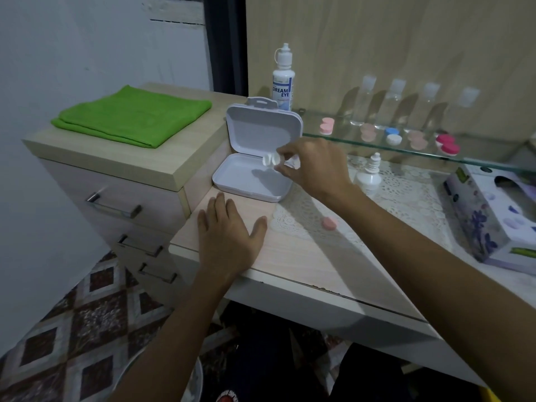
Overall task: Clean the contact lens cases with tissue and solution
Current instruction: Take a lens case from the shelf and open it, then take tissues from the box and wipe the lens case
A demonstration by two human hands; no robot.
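Observation:
My right hand (311, 165) pinches a white contact lens case (270, 160) just above the tray of an open white hinged box (249, 181). My left hand (227, 232) lies flat on the wooden desk in front of that box, fingers straight. A pink lens case cap (329, 222) sits on the lace mat to the right of my left hand. A small white solution bottle (369, 175) stands behind my right wrist. The tissue box (490, 219) with purple flowers is at the far right. A tall Dream Eye solution bottle (282, 79) stands behind the open box.
A glass shelf (406, 140) carries pink, blue-and-white and red lens cases, with several clear bottles behind them. A folded green cloth (132, 116) lies on the drawer cabinet at the left. The desk's front edge runs diagonally below my arms.

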